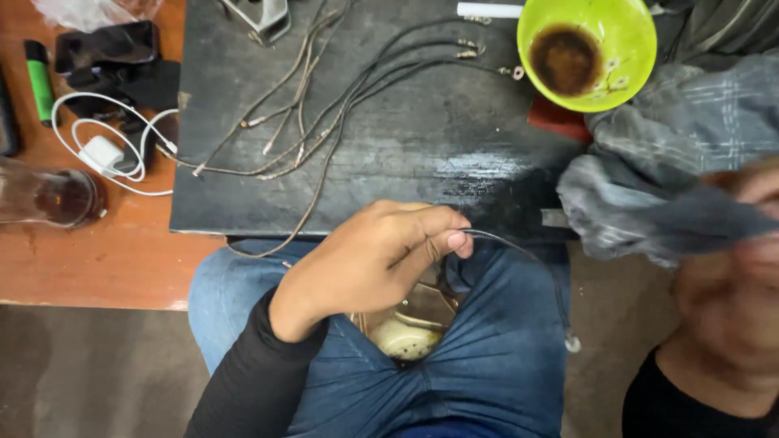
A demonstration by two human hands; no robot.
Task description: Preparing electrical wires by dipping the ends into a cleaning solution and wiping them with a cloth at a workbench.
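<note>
Hands are occupied: a thin wire is pinched by the left hand over the lap for control, a grey cloth gripped by the blurred right hand.

left arm: came in from the lower left in a black sleeve, bent across the lap
left hand: knuckles up, fingers curled inward
left fingertips: thumb and forefinger pinched shut together
right hand: close to the camera at the right edge, blurred, grip unreadable
right arm: black sleeve at the lower right corner
</note>
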